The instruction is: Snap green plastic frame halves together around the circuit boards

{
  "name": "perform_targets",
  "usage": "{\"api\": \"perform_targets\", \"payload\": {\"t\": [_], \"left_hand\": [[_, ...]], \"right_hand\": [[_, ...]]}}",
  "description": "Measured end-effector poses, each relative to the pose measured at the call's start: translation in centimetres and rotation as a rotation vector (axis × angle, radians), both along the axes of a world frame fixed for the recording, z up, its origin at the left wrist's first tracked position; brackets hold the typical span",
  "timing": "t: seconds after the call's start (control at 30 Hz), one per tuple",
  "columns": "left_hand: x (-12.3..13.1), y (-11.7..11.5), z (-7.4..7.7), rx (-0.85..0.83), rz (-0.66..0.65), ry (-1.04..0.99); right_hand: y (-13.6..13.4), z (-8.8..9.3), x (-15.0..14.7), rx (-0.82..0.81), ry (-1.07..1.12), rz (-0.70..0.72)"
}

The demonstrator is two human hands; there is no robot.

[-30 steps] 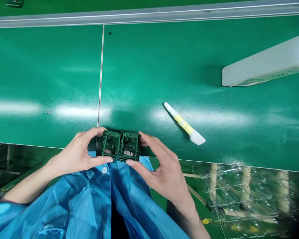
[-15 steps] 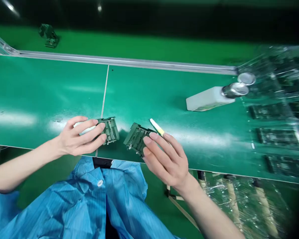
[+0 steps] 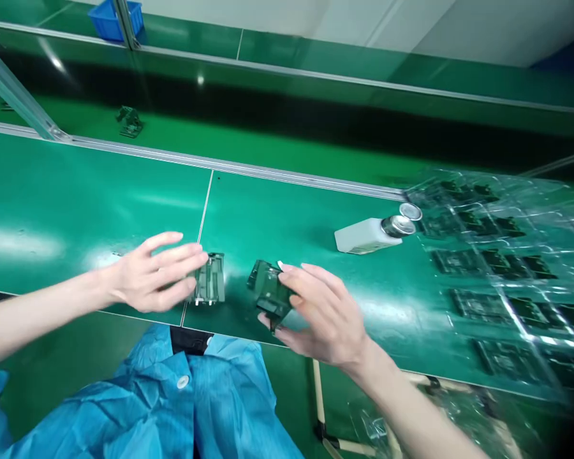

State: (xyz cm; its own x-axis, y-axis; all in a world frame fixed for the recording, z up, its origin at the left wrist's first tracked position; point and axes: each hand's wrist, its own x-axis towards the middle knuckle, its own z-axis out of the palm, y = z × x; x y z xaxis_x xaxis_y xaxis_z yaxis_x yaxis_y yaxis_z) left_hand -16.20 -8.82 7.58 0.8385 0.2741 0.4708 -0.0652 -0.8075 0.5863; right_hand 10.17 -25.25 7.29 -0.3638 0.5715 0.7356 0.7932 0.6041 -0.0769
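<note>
My left hand (image 3: pixel 160 271) has its fingers stretched and apart, the fingertips at the left edge of a green circuit board assembly (image 3: pixel 213 279) on the bench. Whether they touch it, I cannot tell. A second green circuit board assembly (image 3: pixel 272 294) is held tilted in my right hand (image 3: pixel 323 312), the thumb below and the fingers over its right side. Just behind those fingers shows the white tip of a pen-like stick (image 3: pixel 280 264); the rest of it is hidden.
To the right is a white bottle (image 3: pixel 366 236) with a silvery flip lid. Clear plastic trays (image 3: pixel 497 280) with several boards fill the bench's right end. Past the metal rail (image 3: pixel 249 171) lies another board (image 3: pixel 130 121). A blue bin (image 3: pixel 110 22) is at far left.
The view has tipped up, showing more of the far side. My left fingers have spread and eased off their board. My right hand has turned its board over to another side.
</note>
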Motion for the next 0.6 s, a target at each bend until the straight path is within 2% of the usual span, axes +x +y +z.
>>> {"api": "perform_targets", "payload": {"t": [0.07, 0.13, 0.2, 0.27, 0.33, 0.4, 0.5, 0.6], "left_hand": [[0.4, -2.0, -1.0, -0.337, 0.244, -0.169], [1.0, -3.8, -1.5, -0.865, 0.374, -0.263], [1.9, -5.1, -1.2, -1.423, 0.386, -0.387], [3.1, -5.7, -0.7, -1.812, 0.328, -0.594], [4.1, -6.0, -0.2, -2.011, 0.258, -0.775], [4.9, -6.1, 0.0, -2.111, 0.182, -0.863], [5.5, -6.3, -0.1, -2.176, 0.146, -0.884], [5.4, -6.1, -0.6, -2.18, 0.199, -0.822]], "right_hand": [[0.2, -1.8, -1.3, -0.147, 0.627, -0.013], [0.7, -3.1, -3.0, -0.253, 1.249, -0.014], [1.7, -3.6, -4.9, -0.342, 1.754, 0.032], [2.8, -3.4, -6.4, -0.384, 2.15, 0.126], [3.8, -2.9, -7.7, -0.384, 2.475, 0.259], [4.5, -2.2, -8.6, -0.372, 2.582, 0.368], [4.9, -1.3, -9.5, -0.407, 2.579, 0.461], [4.7, -1.1, -9.5, -0.467, 2.486, 0.439]]}}
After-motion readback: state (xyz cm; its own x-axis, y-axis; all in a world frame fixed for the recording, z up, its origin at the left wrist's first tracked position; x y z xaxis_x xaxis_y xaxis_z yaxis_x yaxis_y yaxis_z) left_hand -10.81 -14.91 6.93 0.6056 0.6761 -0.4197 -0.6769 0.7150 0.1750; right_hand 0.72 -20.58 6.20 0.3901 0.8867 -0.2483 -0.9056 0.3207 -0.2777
